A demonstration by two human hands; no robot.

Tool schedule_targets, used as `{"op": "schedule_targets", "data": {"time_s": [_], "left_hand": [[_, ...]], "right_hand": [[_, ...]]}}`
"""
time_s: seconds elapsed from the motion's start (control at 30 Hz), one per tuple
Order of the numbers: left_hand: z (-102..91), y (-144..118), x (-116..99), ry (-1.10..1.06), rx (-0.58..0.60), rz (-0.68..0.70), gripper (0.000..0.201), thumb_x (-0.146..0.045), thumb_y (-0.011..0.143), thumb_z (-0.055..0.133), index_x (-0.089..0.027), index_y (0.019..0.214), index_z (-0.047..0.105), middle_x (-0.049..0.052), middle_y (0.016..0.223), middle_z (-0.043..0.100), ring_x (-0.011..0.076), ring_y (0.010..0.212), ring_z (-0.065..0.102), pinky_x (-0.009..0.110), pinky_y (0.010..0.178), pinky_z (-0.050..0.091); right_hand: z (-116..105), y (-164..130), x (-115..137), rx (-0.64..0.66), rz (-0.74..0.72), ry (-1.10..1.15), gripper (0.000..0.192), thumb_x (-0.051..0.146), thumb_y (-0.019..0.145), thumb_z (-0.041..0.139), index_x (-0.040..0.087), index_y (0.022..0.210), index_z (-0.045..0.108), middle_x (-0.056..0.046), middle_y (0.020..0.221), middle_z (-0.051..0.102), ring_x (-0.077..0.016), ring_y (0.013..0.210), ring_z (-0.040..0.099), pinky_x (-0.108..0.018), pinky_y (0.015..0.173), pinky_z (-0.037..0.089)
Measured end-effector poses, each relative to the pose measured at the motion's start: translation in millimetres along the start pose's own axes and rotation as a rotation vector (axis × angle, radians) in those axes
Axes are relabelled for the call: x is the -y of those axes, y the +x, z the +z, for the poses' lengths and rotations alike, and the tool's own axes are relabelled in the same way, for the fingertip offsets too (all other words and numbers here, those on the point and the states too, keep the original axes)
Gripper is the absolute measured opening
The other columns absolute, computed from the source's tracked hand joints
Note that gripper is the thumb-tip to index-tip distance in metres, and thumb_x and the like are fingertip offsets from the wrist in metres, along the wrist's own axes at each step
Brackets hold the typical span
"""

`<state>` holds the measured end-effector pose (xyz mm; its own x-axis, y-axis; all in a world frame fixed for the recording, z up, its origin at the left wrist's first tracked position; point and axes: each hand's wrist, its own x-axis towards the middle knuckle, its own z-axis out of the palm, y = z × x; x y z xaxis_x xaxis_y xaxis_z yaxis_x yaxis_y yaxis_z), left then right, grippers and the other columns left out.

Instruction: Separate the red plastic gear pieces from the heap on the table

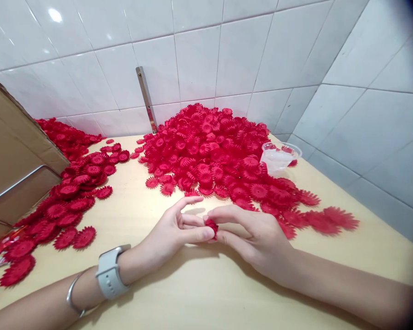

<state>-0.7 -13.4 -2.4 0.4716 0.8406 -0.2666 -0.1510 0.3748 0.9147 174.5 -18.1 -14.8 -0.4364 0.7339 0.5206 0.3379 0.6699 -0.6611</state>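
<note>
Across the pale wooden table [206, 284], from the centre out toward twelve and two o'clock, spreads a big heap of red fringed flower discs [220, 156], piled against the white tiled wall [199, 59]. At nine o'clock a second, flatter drift of red discs [72, 197] runs along the edge of a cardboard box [13, 146], well apart from the main heap. A metal strip [146, 98] leans upright on the wall at eleven o'clock. At two o'clock a clear plastic cup [278, 158] lies tipped on its side, touching the heap. Near the centre, the left hand [172, 229], with a grey smartwatch [110, 272] and a thin bangle [74, 295] on its wrist, meets the right hand [254, 233]. Both hands pinch one small red flower piece [211, 227] between thumb and fingertips just above the table; the left forefinger is stretched out free, and the right hand's other fingers curl loosely.
</note>
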Motion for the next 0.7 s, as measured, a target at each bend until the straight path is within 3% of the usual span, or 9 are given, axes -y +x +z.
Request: {"op": "schedule_targets", "data": {"time_s": [0.13,0.23,0.3,0.37,0.43,0.7], "left_hand": [[0.2,0.5,0.4,0.004,0.007,-0.01,0.054,-0.012,0.067,0.068,-0.019,0.113,0.041,0.005,0.079,0.069,0.0166,0.074,0.064,0.031,0.072,0.046],[0.2,1.5,0.0,0.018,-0.009,0.019,0.052,-0.011,0.067,0.068,-0.019,0.11,0.042,0.004,0.079,0.068,0.016,0.073,0.063,0.031,0.073,0.047],[0.3,2.2,-0.7,0.042,-0.039,0.049,0.05,-0.01,0.065,0.069,-0.019,0.107,0.044,0.002,0.076,0.067,0.0146,0.071,0.063,0.029,0.072,0.047],[0.6,2.4,-1.5,0.062,-0.059,0.065,0.051,-0.009,0.063,0.07,-0.019,0.107,0.046,0.001,0.075,0.065,0.0145,0.07,0.062,0.028,0.07,0.047],[1.3,1.9,-2.2,0.07,-0.064,0.064,0.054,-0.008,0.061,0.071,-0.019,0.108,0.047,0.001,0.074,0.064,0.0152,0.07,0.062,0.028,0.068,0.048],[3.7,-0.8,-5.1,0.107,-0.02,0.078,0.047,-0.008,0.069,0.064,-0.017,0.112,0.048,-0.001,0.065,0.061,0.0125,0.06,0.058,0.024,0.06,0.045]], "right_hand": [[-1.7,2.2,0.0,0.028,-0.06,0.037,0.022,0.005,0.079,0.049,0.022,0.091,0.054,0.001,0.086,0.067,-0.0106,0.072,0.064,-0.018,0.064,0.05],[-0.8,4.0,-2.3,0.01,0.0,0.041,0.019,0.01,0.078,0.054,0.023,0.091,0.053,0.001,0.084,0.067,-0.0125,0.072,0.065,-0.02,0.063,0.051],[0.9,5.0,-4.6,0.022,0.047,0.038,0.035,0.015,0.073,0.062,0.023,0.104,0.048,-0.002,0.095,0.066,-0.0156,0.082,0.064,-0.024,0.068,0.052],[2.6,5.4,-6.9,0.076,0.04,0.034,0.063,0.02,0.066,0.069,0.023,0.12,0.036,-0.006,0.112,0.059,-0.0194,0.097,0.059,-0.029,0.078,0.05],[3.3,5.0,-8.4,0.12,0.011,0.017,0.075,0.022,0.064,0.071,0.023,0.127,0.029,-0.008,0.121,0.052,-0.0214,0.107,0.053,-0.033,0.085,0.048],[2.1,2.1,-8.3,0.117,-0.049,-0.02,0.071,0.024,0.067,0.069,0.024,0.127,0.031,-0.007,0.125,0.048,-0.0204,0.112,0.048,-0.031,0.092,0.044]]}}
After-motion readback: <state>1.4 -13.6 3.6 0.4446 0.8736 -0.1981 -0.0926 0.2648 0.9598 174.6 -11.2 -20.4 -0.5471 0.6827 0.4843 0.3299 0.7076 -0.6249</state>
